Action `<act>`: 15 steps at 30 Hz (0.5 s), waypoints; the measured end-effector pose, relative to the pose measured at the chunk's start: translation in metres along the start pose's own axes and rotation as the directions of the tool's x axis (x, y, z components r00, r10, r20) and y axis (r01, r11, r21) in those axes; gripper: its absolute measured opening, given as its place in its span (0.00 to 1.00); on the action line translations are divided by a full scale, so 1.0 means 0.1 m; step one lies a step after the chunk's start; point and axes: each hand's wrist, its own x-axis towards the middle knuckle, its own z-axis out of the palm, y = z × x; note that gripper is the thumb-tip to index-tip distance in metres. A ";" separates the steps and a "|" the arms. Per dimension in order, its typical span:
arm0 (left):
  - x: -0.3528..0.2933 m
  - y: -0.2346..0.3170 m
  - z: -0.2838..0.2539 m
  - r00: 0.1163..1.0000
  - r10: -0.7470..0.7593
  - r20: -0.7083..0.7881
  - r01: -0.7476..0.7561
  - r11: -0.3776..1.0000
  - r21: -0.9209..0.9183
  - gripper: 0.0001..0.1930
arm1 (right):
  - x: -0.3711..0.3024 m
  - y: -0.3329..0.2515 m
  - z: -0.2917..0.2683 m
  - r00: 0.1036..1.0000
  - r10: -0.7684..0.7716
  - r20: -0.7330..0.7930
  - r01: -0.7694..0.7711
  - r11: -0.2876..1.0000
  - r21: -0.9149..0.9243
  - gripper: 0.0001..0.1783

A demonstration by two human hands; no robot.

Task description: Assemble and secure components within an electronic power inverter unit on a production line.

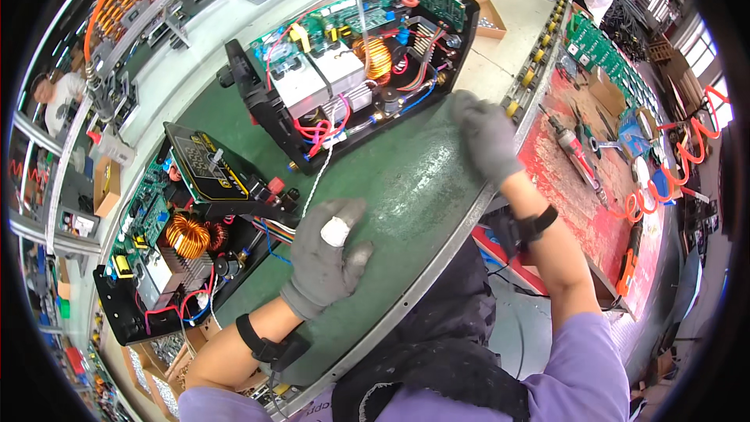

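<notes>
Green tabletop [422, 180] at centre carries an open power unit [351, 70], upper centre; a second unit [191, 236], lower left. Both face open, presumably for wiring access. Left hand [322, 259], beside wires [275, 228], and right hand [487, 139], blurred, centre-right: grips cannot be told.

Left hand [322, 259] — thumb [358, 258] spread; right hand [486, 134] — blurred.

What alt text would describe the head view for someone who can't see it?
Gray-gloved left hand beside an opened electronics unit with a copper coil, and right hand near a second opened unit, over a green work surface; a red tool table is at right.
</notes>
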 end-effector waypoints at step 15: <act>-0.09 -0.01 -0.02 0.999 -0.035 -0.023 0.037 0.998 0.052 0.27 | -0.85 -1.56 -0.47 0.782 -0.595 0.185 0.445 0.741 0.502 0.14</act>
